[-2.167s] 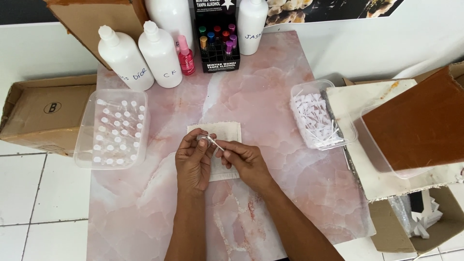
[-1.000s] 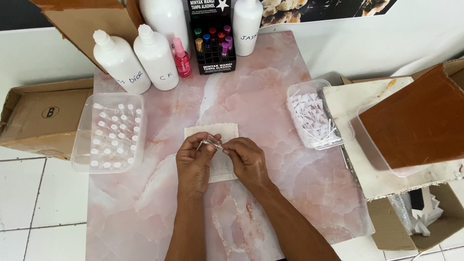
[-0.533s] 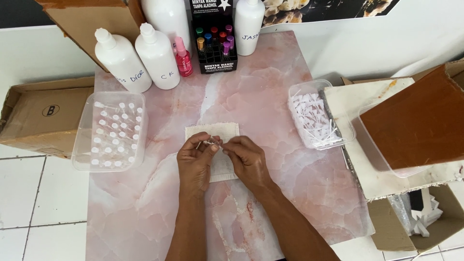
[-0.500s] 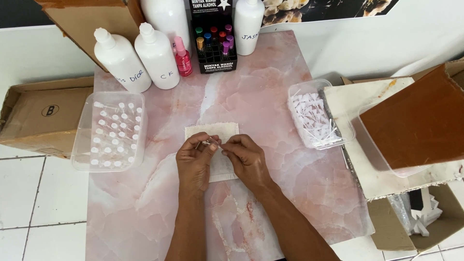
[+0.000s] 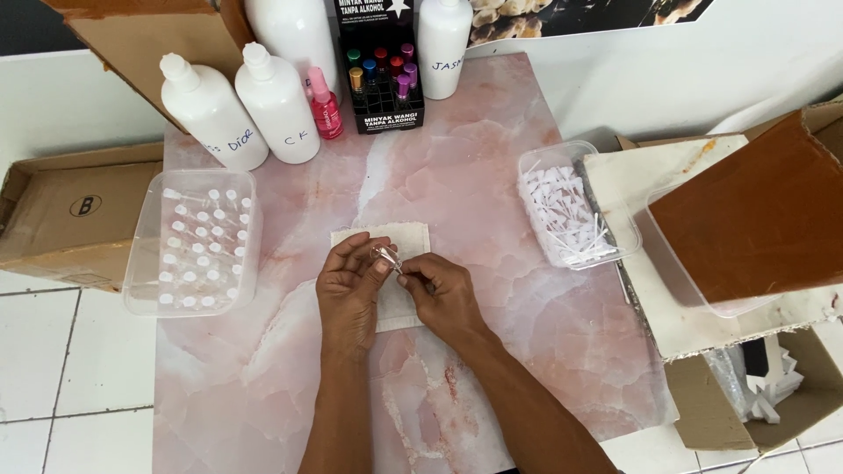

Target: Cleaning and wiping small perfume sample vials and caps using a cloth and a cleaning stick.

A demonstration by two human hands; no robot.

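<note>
Hands met over the middle of a pink marble-patterned table (image 5: 492,351), the left hand (image 5: 349,294) pinching a tiny clear vial (image 5: 384,255) between thumb and fingertips while the right hand (image 5: 442,294) closed its fingertips on a thin white sprayer stem at the vial's mouth. Whether the stem was seated in the vial could not be told. Both hands hovered just above a small cream cloth (image 5: 383,254) spread flat on the table, partly hidden beneath them.

Left of the left hand, well apart, stood a clear plastic tub (image 5: 140,263) holding rows of small white-capped vials. Right of the right hand, another clear tub (image 5: 537,175) held a loose heap of white sprayer parts, touching a board and a brown box beyond it. Farther from the hands, along the table's back edge, stood tall white bottles (image 5: 277,105), a small pink spray bottle (image 5: 323,105) and a black display rack (image 5: 381,83) of coloured caps. Cardboard boxes (image 5: 61,219) lay beside the table on a white tiled floor.
</note>
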